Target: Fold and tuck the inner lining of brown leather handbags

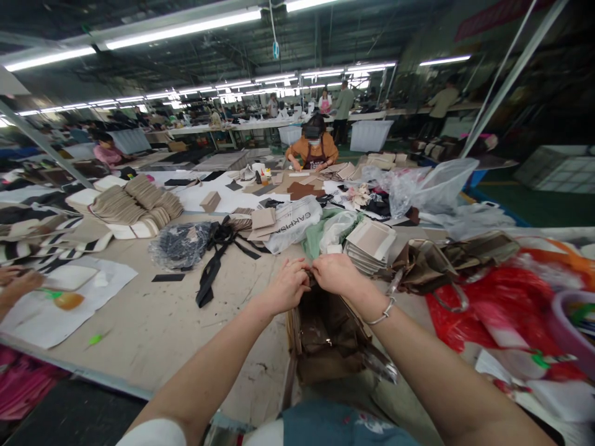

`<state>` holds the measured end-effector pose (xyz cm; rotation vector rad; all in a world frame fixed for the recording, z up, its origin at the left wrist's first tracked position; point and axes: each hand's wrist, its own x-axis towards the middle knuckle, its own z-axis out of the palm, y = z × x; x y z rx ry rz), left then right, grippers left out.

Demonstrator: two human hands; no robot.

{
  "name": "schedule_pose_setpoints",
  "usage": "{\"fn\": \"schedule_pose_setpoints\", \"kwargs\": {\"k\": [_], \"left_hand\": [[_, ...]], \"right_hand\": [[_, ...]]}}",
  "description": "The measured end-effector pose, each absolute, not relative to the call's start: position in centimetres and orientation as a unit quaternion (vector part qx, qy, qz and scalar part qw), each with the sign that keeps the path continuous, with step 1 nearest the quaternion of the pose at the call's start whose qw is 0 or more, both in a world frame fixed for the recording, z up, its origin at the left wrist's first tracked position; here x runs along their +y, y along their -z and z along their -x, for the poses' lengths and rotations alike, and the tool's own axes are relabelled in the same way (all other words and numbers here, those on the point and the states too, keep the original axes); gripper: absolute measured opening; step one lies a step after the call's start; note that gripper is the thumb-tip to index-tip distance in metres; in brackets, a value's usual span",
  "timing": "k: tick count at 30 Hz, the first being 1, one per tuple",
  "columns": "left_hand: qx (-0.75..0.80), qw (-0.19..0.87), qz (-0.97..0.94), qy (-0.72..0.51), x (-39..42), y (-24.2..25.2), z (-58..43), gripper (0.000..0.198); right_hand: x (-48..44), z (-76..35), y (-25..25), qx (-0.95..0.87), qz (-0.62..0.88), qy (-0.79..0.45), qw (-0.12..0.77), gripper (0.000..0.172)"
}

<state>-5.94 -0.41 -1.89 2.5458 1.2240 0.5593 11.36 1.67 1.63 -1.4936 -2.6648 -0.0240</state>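
Note:
My left hand [289,286] and my right hand [335,273] meet at the far edge of a brown bag piece [328,337] lying on the worktable [153,322] in front of me. Both hands have their fingers curled and pinched on the top edge of that brown piece. A silver bangle [385,313] sits on my right wrist. The fingertips are partly hidden behind the hands.
Stacked tan panels [369,243], a brown metallic bag [425,266], red plastic [483,310], a black ribbon [216,260] and plastic bags lie around. Another person's hand [18,284] is at the left edge. A person [312,148] works across the table.

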Motion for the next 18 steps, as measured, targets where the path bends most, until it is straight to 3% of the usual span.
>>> {"fn": "schedule_pose_setpoints", "kwargs": {"k": [7,10,13,18], "left_hand": [[0.516,0.177,-0.811,-0.212,-0.7,1.9,5.8,0.007],[0.53,0.167,-0.801,-0.221,-0.7,2.0,5.6,0.007],[0.539,0.158,-0.799,-0.214,-0.6,2.1,5.4,0.008],[0.55,0.133,-0.801,-0.194,-0.3,2.1,4.9,0.009]], "right_hand": [[2.1,-13.6,-0.1,-0.854,0.484,-0.131,0.141,0.042],[1.3,-14.8,1.0,-0.846,0.452,-0.201,0.198,0.037],[0.5,-15.3,1.8,-0.853,0.439,-0.19,0.212,0.038],[0.2,-14.9,1.6,-0.851,0.457,-0.155,0.208,0.025]]}}
